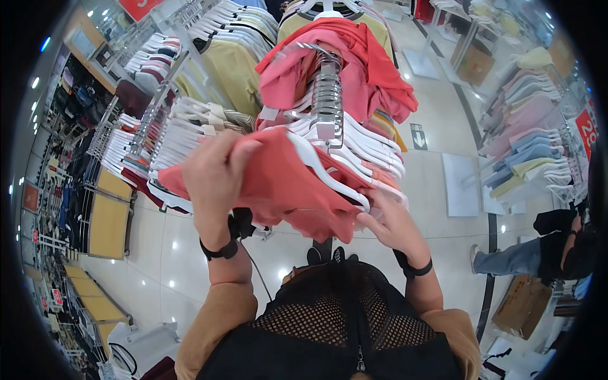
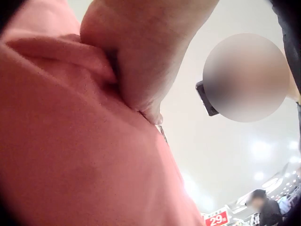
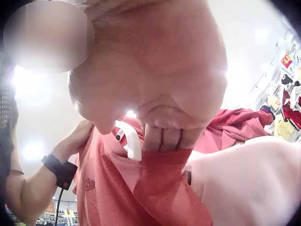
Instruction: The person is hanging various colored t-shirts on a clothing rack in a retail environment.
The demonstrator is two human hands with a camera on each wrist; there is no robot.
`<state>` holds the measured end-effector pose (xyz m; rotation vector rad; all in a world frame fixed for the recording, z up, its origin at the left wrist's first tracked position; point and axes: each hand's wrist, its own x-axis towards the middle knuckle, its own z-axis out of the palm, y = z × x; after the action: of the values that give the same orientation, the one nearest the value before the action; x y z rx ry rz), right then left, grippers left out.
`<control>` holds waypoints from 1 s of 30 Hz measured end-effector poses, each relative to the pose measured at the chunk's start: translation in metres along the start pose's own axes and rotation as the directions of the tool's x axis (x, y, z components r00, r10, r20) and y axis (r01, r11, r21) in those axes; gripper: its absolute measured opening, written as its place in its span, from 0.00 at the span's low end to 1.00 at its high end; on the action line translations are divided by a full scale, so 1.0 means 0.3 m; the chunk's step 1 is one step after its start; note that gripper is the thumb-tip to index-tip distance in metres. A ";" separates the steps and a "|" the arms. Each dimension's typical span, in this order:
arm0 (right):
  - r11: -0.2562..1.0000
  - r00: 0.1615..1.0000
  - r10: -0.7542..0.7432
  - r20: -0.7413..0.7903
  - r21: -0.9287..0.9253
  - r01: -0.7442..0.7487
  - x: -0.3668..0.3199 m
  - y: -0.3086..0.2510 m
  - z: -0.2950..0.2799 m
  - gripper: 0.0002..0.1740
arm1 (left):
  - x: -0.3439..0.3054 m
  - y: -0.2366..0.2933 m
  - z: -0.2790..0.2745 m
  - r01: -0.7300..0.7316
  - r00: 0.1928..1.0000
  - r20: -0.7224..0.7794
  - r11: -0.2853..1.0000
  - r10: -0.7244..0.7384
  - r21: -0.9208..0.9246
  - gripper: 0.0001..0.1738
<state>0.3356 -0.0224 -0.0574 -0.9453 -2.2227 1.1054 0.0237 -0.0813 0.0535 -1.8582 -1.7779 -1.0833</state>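
A coral-red shirt [image 1: 288, 183] is held up in front of the rack, with a white hanger [image 1: 326, 171] showing at its neckline. My left hand [image 1: 215, 174] grips the shirt's left side, and a fold of the cloth [image 2: 89, 155] bunches against that hand in the left wrist view. At the opposite shoulder, by the hanger's lower end, my right hand [image 1: 398, 225] holds the cloth. The right wrist view shows the right hand's fingers [image 3: 167, 139] curled in behind the fabric, their tips hidden. The hanger [image 3: 133, 141] pokes out beside them at the neckline.
A spiral metal rack arm [image 1: 327, 95] carries several white hangers just beyond the shirt. Pink and red garments [image 1: 342, 63] are draped over it. More hanging clothes [image 1: 180, 130] crowd the left. At the right stand another rack [image 1: 529, 139], a person [image 1: 525, 256] and a cardboard box [image 1: 522, 307].
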 end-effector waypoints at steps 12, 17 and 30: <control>0.973 0.968 -0.229 -0.099 -0.009 0.230 -0.093 -0.095 -0.135 0.12 | -0.020 -0.080 0.004 0.325 0.880 -0.330 0.940 -0.341 -0.103 0.24; 0.982 0.977 -0.176 0.123 0.085 0.166 -0.119 -0.101 -0.214 0.11 | -0.028 -0.077 0.029 0.336 0.882 -0.308 0.934 -0.357 -0.120 0.22; 0.938 0.890 -0.321 -0.324 0.021 0.346 0.008 -0.104 0.011 0.10 | -0.105 0.125 0.227 0.038 0.997 -0.050 0.970 -0.051 -0.241 0.10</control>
<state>0.3204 -0.0357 -0.0334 -0.6224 -1.9665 0.8108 0.0811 -0.0605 -0.0038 -1.9089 -1.7291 -1.4080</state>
